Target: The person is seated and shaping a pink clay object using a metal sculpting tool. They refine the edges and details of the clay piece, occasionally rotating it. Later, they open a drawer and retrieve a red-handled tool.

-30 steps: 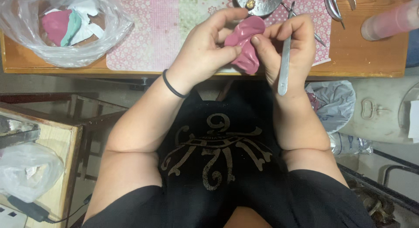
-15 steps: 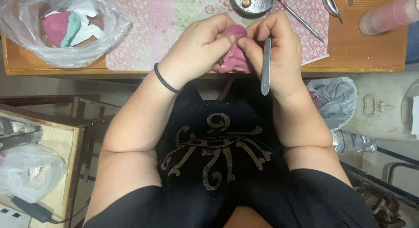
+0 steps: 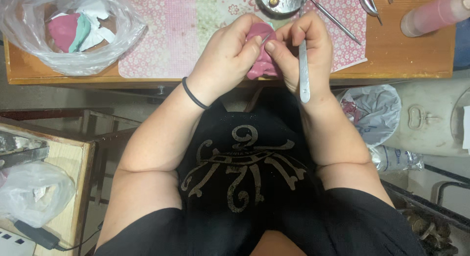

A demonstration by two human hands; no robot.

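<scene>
Wooden worktop (image 3: 401,65) spans the top of the view, with a floral patchwork mat (image 3: 196,21) laid at the middle of its near edge. A clear plastic bag (image 3: 73,35) of pink, green and white clay scraps sits at the worktop's left end; a pink cylinder (image 3: 431,13) lies at the right end, and a metal dish (image 3: 281,0) rests at the mat's far edge. Your left hand (image 3: 230,55) closes around a pink clay lump (image 3: 262,55), held over the near edge. Your right hand (image 3: 303,45) pinches a metal sculpting tool (image 3: 304,72), tip against the clay.
</scene>
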